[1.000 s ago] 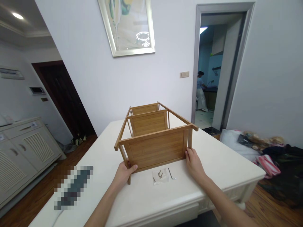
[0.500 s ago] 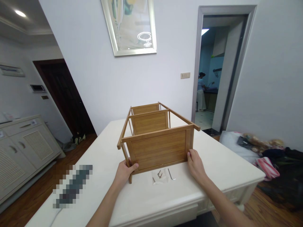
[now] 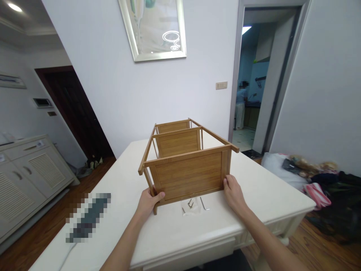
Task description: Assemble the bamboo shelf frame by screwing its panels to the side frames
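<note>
A brown wooden shelf rack [image 3: 187,177] with three panels lies on its side on the white table [image 3: 180,241], its nearest panel facing me. My left hand [image 3: 148,201] is closed around the rack's lower left corner, thumb on the panel's front. At the lower right corner, my right hand [image 3: 233,191] grips the rack's edge; some of its fingers are hidden behind the wood. Between my hands, close to the panel's lower edge, several screws [image 3: 190,204] lie on a small clear plastic bag [image 3: 194,211]. An L-shaped hex key [image 3: 204,204] rests just right of the bag.
A pixelated dark object [image 3: 90,218] with a pale cable [image 3: 67,256] lies at the table's left. Clothes and bags [image 3: 318,180] are heaped on the right. A person [image 3: 241,105] stands beyond the doorway. Behind the table is a wall with a framed picture [image 3: 158,30].
Both hands keep their grip at the same corners. The rack has shifted very slightly to the right relative to the screws and hex key. The camera view has also moved a little.
</note>
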A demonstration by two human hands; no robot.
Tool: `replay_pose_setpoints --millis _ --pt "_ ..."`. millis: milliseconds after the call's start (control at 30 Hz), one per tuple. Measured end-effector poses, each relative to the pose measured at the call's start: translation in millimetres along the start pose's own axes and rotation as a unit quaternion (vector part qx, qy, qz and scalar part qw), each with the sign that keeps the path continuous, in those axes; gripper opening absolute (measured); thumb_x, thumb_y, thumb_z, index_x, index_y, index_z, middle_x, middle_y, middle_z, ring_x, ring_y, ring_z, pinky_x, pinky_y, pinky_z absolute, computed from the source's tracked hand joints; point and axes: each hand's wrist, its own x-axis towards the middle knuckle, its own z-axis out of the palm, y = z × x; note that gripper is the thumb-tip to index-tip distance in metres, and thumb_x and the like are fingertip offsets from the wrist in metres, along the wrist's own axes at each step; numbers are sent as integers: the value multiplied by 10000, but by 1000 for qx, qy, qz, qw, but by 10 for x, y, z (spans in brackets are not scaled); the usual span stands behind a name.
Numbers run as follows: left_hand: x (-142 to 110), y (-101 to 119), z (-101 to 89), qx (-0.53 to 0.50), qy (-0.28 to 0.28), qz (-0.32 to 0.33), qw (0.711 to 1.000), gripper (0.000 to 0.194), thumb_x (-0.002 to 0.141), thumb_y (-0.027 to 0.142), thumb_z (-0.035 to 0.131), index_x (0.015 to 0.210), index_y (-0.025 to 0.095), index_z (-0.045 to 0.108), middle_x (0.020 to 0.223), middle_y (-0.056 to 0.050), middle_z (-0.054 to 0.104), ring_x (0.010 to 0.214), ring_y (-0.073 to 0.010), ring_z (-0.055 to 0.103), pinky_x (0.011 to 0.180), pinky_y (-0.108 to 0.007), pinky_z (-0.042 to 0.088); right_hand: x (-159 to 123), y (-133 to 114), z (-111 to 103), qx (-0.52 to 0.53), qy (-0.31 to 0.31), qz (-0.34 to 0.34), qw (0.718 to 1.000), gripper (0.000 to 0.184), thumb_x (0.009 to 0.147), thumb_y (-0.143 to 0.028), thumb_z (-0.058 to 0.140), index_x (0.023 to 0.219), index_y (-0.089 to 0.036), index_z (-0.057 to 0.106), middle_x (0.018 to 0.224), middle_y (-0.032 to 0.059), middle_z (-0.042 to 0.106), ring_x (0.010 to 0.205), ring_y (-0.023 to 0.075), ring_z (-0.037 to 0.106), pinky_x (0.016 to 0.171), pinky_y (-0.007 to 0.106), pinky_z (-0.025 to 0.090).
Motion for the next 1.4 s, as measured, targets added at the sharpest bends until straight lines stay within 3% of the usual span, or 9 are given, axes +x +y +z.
replay_pose_setpoints --millis 633,1167,1400 --pt "-49 40 3 52 -14 44 998 526 659 531 753 985 129 657 1006 -114 743 959 -291 679 864 -408 543 -2 -21 -58 0 -28 14 1000 247 874 -407 361 864 -221 523 947 102 605 917 254 576 851 422 472" --pt "-47 102 87 -75 -34 50 995 535 722 594 693 993 134 661 1041 -122 730 982 -273 676 868 -371 541 -6 7 -20 -18 -27 12 999 237 833 -484 384 782 -260 442 808 77 587 796 258 603 733 395 499" --pt "-12 42 73 -84 -82 82 990 614 610 514 822 1047 109 671 1067 -157 725 1015 -323 663 906 -432 527 -26 191 76 -46 -29 -39 998 226 856 -452 371 805 -250 458 864 127 603 796 273 624 731 422 521"
